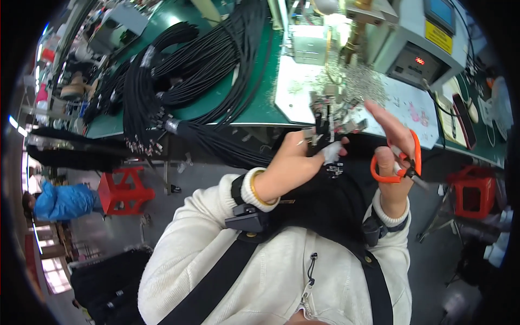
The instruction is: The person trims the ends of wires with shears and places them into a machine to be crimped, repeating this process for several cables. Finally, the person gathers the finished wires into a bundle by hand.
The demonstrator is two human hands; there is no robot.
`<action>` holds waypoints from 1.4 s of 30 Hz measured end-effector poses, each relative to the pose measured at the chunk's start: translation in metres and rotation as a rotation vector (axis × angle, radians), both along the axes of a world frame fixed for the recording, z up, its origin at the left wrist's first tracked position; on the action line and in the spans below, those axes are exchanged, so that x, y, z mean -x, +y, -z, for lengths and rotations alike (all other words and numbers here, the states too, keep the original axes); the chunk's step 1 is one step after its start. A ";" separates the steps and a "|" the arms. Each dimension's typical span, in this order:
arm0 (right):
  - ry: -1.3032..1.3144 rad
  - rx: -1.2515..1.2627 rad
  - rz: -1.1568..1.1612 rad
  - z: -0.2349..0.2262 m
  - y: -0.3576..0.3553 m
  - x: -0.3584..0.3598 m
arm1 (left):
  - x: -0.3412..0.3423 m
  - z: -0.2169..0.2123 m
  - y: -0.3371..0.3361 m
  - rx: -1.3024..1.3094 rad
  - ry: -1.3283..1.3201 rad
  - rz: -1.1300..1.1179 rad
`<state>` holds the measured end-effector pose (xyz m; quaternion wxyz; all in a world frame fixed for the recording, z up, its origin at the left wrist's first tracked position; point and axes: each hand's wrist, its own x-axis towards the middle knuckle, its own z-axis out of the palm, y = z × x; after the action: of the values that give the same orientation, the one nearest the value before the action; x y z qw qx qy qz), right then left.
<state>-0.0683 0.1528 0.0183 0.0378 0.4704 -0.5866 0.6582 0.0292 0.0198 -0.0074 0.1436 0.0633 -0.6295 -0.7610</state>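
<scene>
My left hand (290,170) is closed around a bundle of black cables (324,125) at the table's front edge. Metal connectors (331,97) fan out from the bundle's end above my fingers, and something whitish shows at my fingertips. To the right, my right hand (394,138) carries orange-handled scissors (417,154), with the handle loops around its thumb and fingers. Its other fingers reach out toward the connectors without visibly gripping them. The scissor blades point down and to the right, away from the cables.
Thick coils of black cable (184,86) lie on the green table (260,103) at the left. A white board (292,100) strewn with small metal bits lies ahead, beside a grey machine (417,49). Red stools (124,189) stand below, and a person in blue (65,200) is far left.
</scene>
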 end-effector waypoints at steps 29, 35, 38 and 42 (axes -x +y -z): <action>0.663 -0.561 -0.203 -0.005 -0.002 0.005 | 0.018 0.033 -0.014 0.991 0.130 0.114; 0.550 -0.527 -0.100 0.007 -0.007 0.005 | 0.021 0.028 -0.009 0.474 0.085 0.106; 0.500 -0.488 -0.039 0.009 -0.006 0.009 | 0.024 0.032 -0.016 0.519 0.074 0.170; 0.481 -0.532 -0.044 0.017 -0.010 0.003 | 0.022 0.036 -0.017 0.159 -0.165 0.235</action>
<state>-0.0714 0.1432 0.0010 0.0366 0.6176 -0.7016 0.3535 0.0069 0.0025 -0.0430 0.0059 0.0400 -0.7003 -0.7127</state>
